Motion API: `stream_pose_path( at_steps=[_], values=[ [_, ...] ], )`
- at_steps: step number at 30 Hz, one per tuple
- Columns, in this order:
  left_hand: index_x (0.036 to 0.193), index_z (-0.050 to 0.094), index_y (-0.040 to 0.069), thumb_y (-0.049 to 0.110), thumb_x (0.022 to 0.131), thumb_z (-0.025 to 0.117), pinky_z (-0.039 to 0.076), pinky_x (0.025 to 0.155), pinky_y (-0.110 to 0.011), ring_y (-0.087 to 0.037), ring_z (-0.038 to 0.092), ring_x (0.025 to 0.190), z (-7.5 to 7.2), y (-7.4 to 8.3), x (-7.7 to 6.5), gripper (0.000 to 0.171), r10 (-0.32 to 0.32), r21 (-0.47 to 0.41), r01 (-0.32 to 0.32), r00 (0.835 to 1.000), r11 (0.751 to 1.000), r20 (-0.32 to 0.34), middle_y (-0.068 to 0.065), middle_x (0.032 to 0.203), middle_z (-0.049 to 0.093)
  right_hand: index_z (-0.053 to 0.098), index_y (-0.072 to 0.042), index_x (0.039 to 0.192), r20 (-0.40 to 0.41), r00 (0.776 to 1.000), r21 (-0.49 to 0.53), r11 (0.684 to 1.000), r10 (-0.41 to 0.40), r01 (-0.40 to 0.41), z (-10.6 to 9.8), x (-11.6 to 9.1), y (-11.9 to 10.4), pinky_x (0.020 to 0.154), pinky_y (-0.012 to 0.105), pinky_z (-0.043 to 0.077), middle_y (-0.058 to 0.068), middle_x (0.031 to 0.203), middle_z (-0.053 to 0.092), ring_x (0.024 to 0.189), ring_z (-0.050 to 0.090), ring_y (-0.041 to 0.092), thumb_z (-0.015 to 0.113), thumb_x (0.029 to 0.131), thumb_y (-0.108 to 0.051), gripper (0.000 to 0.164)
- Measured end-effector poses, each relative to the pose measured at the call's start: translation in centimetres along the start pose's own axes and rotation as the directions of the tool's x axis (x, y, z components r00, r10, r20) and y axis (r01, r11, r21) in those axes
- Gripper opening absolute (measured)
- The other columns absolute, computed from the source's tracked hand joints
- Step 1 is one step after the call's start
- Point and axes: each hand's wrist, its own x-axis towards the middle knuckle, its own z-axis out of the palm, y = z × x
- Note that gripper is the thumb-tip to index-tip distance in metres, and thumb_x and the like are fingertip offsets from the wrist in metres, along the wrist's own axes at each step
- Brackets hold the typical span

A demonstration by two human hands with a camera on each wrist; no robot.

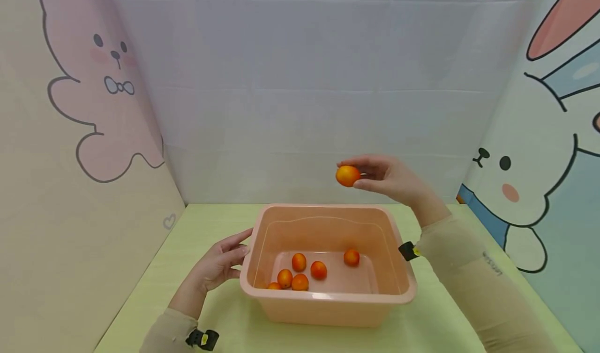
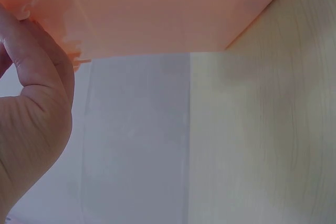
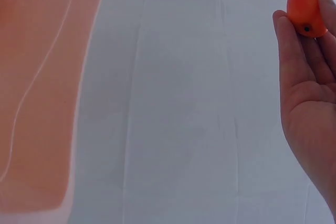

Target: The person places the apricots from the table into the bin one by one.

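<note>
My right hand (image 1: 386, 176) is raised above the far right part of a pink plastic basin (image 1: 328, 298). Between its thumb and fingertips it pinches a small, oval orange-red fruit (image 1: 348, 176); a dark spot marks one end of the fruit (image 3: 308, 11) in the right wrist view. My left hand (image 1: 217, 262) is at the basin's left side, holding the rim with thumb and fingers. In the left wrist view, fingers of that hand (image 2: 37, 87) meet the basin's outer wall (image 2: 147, 14). Inside the basin lie several similar fruits (image 1: 319, 270), mostly grouped toward the left, with one fruit (image 1: 351, 257) apart on the right.
The basin stands on a pale green table (image 1: 215, 220) with wood grain. A white sheet (image 1: 300, 82) forms the back wall. Side panels carry a cartoon bear (image 1: 108, 129) on the left and a cartoon rabbit (image 1: 525, 186) on the right.
</note>
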Motion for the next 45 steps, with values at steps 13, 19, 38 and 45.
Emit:
stream_pose_path(
  at_steps=[13, 19, 38, 45],
  values=[
    [0.154, 0.036, 0.009, 0.009, 0.103, 0.053, 0.06, 0.07, -0.033, -0.016, 0.067, 0.087, 0.2, -0.1, 0.0, 0.054, -0.007, -0.004, 0.007, 1.0, 1.0, -0.013, -0.005, 0.106, 0.067, 0.063, -0.012, 0.133, 0.218, 0.954, 0.137, 0.961, 0.208, -0.241, 7.3, 3.4, 2.8, 0.093, 0.038, 0.055, 0.007, 0.125, 0.065, 0.111, 0.063, 0.028, 0.071, 0.093, -0.013, 0.041],
    [0.154, 0.035, 0.008, 0.01, 0.103, 0.053, 0.06, 0.069, -0.032, -0.016, 0.067, 0.085, 0.0, -0.2, 0.1, 0.054, 0.003, -0.002, -0.003, 1.0, 1.0, -0.006, -0.004, 0.103, 0.066, 0.062, -0.007, 0.133, 0.288, 0.946, 0.002, 0.988, 0.148, -0.155, 9.8, 4.5, 4.6, 0.098, 0.032, 0.051, 0.003, 0.124, 0.064, 0.112, 0.062, 0.02, 0.07, 0.093, -0.012, 0.041],
    [0.154, 0.033, 0.008, 0.01, 0.103, 0.053, 0.06, 0.069, -0.029, -0.016, 0.067, 0.086, 0.1, 0.0, 0.1, 0.055, -0.002, -0.008, 0.002, 1.0, 1.0, -0.007, -0.004, 0.105, 0.067, 0.062, -0.003, 0.13, 0.321, 0.914, -0.01, 0.966, 0.249, -0.26, 14.4, 5.3, 8.6, 0.101, 0.031, 0.049, 0.005, 0.123, 0.064, 0.113, 0.06, 0.02, 0.07, 0.093, -0.008, 0.038],
    [0.153, 0.037, 0.011, 0.01, 0.103, 0.053, 0.06, 0.069, -0.03, -0.016, 0.067, 0.087, -0.1, -0.1, 0.0, 0.052, -0.008, -0.017, 0.008, 1.0, 1.0, -0.007, -0.004, 0.104, 0.067, 0.065, -0.011, 0.128, 0.324, 0.884, -0.062, 0.94, 0.338, -0.337, 15.3, 4.9, 9.4, 0.1, 0.028, 0.047, -0.004, 0.117, 0.065, 0.107, 0.059, 0.014, 0.071, 0.093, -0.015, 0.036]
  ],
)
